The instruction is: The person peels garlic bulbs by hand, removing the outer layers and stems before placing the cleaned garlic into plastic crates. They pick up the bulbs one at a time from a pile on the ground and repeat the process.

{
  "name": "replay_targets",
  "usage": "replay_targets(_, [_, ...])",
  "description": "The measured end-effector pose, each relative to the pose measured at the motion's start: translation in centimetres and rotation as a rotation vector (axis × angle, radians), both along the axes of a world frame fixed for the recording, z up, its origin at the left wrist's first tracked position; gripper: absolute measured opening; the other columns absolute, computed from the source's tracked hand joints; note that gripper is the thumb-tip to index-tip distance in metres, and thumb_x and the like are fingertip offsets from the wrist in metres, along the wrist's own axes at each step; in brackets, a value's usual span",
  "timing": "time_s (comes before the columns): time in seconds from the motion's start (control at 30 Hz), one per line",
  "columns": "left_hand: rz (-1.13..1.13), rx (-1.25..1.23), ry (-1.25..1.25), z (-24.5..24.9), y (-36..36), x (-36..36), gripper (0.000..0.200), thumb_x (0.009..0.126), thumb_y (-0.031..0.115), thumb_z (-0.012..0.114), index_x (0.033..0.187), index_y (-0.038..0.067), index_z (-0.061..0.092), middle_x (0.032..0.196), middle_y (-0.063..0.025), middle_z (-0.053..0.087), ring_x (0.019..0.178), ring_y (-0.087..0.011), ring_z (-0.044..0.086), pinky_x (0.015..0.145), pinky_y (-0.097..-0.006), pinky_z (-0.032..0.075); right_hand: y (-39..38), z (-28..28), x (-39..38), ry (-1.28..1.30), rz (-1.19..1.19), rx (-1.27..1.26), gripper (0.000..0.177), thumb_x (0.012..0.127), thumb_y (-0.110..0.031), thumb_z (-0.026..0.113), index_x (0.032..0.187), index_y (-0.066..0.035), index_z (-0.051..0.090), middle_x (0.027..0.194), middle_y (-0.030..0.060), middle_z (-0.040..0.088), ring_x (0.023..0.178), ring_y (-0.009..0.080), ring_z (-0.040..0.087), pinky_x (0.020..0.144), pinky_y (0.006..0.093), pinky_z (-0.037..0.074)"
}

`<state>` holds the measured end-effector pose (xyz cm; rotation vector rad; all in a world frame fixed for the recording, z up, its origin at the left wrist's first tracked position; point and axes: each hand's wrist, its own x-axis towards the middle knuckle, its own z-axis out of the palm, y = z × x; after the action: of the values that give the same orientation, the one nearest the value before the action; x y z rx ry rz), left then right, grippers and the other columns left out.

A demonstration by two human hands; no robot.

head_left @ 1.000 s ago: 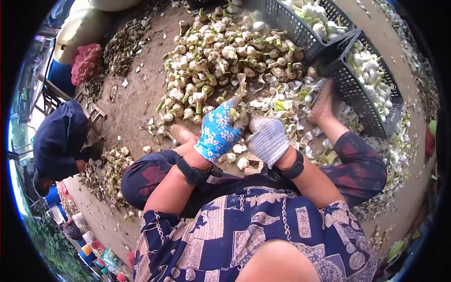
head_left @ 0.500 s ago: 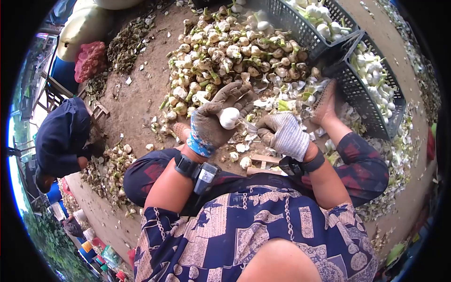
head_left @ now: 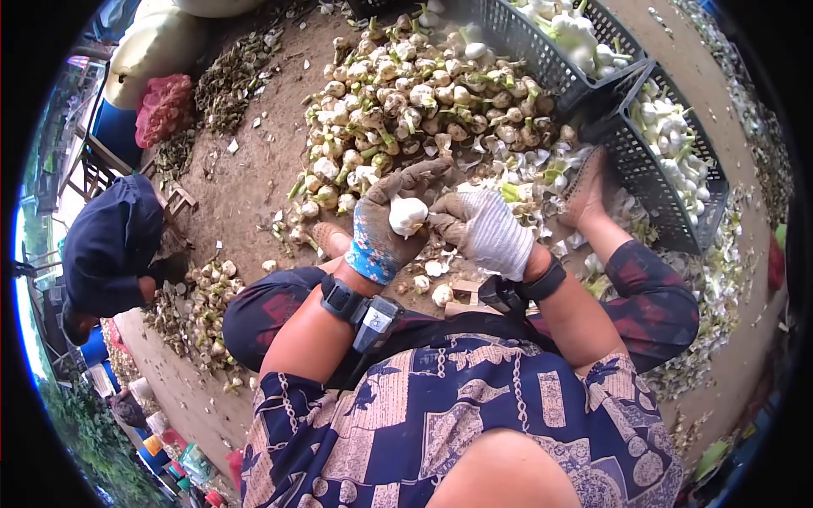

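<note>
Garlic bulb (head_left: pixel 408 217), white and clean-skinned, sits in the left hand (head_left: pixel 384 227), between the person's two wrists and the big heap beyond. The left fingers curl around it from behind and below, gripping it against the palm, while the forefinger reaches out past it towards the heap. That hand wears a blue floral glove with a soiled brown palm. The right hand (head_left: pixel 484 229), in a grey-white knit glove with dirty fingertips, comes in from the other side; its fingers are bent and drawn together right at the bulb's edge, though I cannot tell whether they pinch any of it.

Dark straps circle both wrists, the left strap (head_left: pixel 342 301) with a small box-like device (head_left: pixel 378 323) beside it. Below the hands, part of a wooden slatted piece (head_left: pixel 466 298) shows between the legs, with a few loose bulbs near it. Just past the fingers lie pale garlic skins (head_left: pixel 535 161), then the heap of untrimmed-looking garlic (head_left: pixel 398 106). To the right stand two black perforated crates (head_left: pixel 637 173), filled with whiter bulbs. On the left, another person (head_left: pixel 110 245) in dark clothes bends beside a smaller garlic pile (head_left: pixel 199 309); farther up lies a red mesh bag (head_left: pixel 163 110).
</note>
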<state>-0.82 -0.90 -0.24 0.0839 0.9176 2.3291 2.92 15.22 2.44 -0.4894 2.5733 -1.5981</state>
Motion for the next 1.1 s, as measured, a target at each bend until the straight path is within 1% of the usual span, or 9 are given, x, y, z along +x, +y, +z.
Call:
replay_targets(0.07, [0.000,0.180,-0.437,0.3,0.0,-0.5,0.054,0.095,0.039,0.037,0.127,-0.004,0.042,0.132,-0.0205,0.045,0.123,-0.0316,0.043,0.105,-0.0426,0.033,1.6,3.1,1.0,-0.640,0.064,-0.604,0.027,0.085,-0.026,0.060,0.085,0.000,0.064,0.073,0.0019,0.061,0.067,0.0102,0.056,0.058,0.0258,0.045])
replay_targets(0.13, [0.115,0.138,-0.480,-0.5,-0.4,-1.0,0.058,0.097,0.043,0.029,0.123,-0.006,0.045,0.126,-0.0225,0.049,0.118,-0.0344,0.046,0.104,-0.0453,0.035,3.2,2.4,0.9,-0.455,0.226,-0.856,0.029,0.083,-0.029,0.062,0.085,0.000,0.065,0.074,0.0013,0.062,0.065,0.0075,0.055,0.055,0.0226,0.044])
replay_targets(0.2, [0.155,0.124,-0.465,-0.8,-0.2,-1.2,0.059,0.097,0.045,0.028,0.123,-0.006,0.045,0.124,-0.0213,0.051,0.118,-0.0351,0.046,0.103,-0.0456,0.036,3.6,2.1,-0.1,-0.714,-0.027,-0.333,0.028,0.085,-0.030,0.058,0.085,-0.004,0.067,0.074,0.0064,0.065,0.064,0.0182,0.062,0.056,0.0323,0.048])
replay_targets(0.27, [0.176,0.100,-0.484,0.0,0.4,-0.8,0.059,0.096,0.046,0.030,0.123,-0.005,0.046,0.123,-0.0195,0.052,0.115,-0.0331,0.048,0.101,-0.0436,0.038,3.3,-2.6,-1.2,-0.069,-0.011,0.718,0.025,0.084,-0.029,0.057,0.086,-0.006,0.066,0.078,0.0145,0.065,0.070,0.0302,0.063,0.062,0.0416,0.049])
replay_targets(0.43, [0.107,-0.103,-0.466,-0.8,0.7,-0.1,0.054,0.095,0.044,0.040,0.119,-0.003,0.051,0.117,-0.0121,0.056,0.100,-0.0205,0.057,0.089,-0.0304,0.046,0.5,-3.0,-1.1,0.129,-0.068,0.239,0.024,0.082,-0.026,0.058,0.097,-0.007,0.063,0.081,0.0186,0.063,0.077,0.0362,0.061,0.068,0.0436,0.048])
replay_targets(0.53, [0.043,-0.760,0.264,-0.6,-0.3,0.6,0.032,0.096,0.024,0.044,0.112,-0.001,0.057,0.116,-0.0100,0.057,0.102,-0.0175,0.055,0.089,-0.0277,0.044,1.4,-3.3,-1.1,-0.075,0.000,0.109,0.019,0.079,-0.020,0.058,0.092,-0.007,0.065,0.080,0.0180,0.063,0.075,0.0351,0.061,0.066,0.0409,0.048])
replay_targets(0.73, [0.379,-0.236,-0.448,0.4,-3.4,-2.0,0.027,0.092,0.024,0.051,0.080,0.001,0.059,0.092,-0.0135,0.062,0.082,-0.0225,0.061,0.073,-0.0333,0.054,-0.6,-13.3,-1.4,-0.475,0.356,0.888,0.025,0.076,-0.028,0.060,0.090,-0.009,0.068,0.084,0.0167,0.065,0.083,0.0341,0.063,0.070,0.0427,0.051])
replay_targets(0.83, [0.371,-0.365,-0.417,-1.2,-4.0,-1.2,0.021,0.091,0.020,0.052,0.088,0.001,0.061,0.089,-0.0107,0.064,0.076,-0.0186,0.063,0.065,-0.0291,0.053,-5.6,-17.1,3.0,-0.385,0.861,0.710,0.034,0.081,-0.009,0.050,0.114,-0.011,0.058,0.110,0.0149,0.060,0.093,0.0325,0.061,0.078,0.0423,0.051])
replay_targets(1.1, [0.167,-0.544,-0.439,-0.6,-2.6,-1.2,0.028,0.092,0.029,0.051,0.101,0.003,0.059,0.090,-0.0069,0.063,0.074,-0.0130,0.062,0.042,-0.0203,0.043,-4.2,-24.8,6.7,-0.413,0.983,0.736,0.039,0.086,-0.041,0.046,0.118,-0.021,0.057,0.113,0.0102,0.058,0.095,0.0317,0.059,0.079,0.0432,0.046])
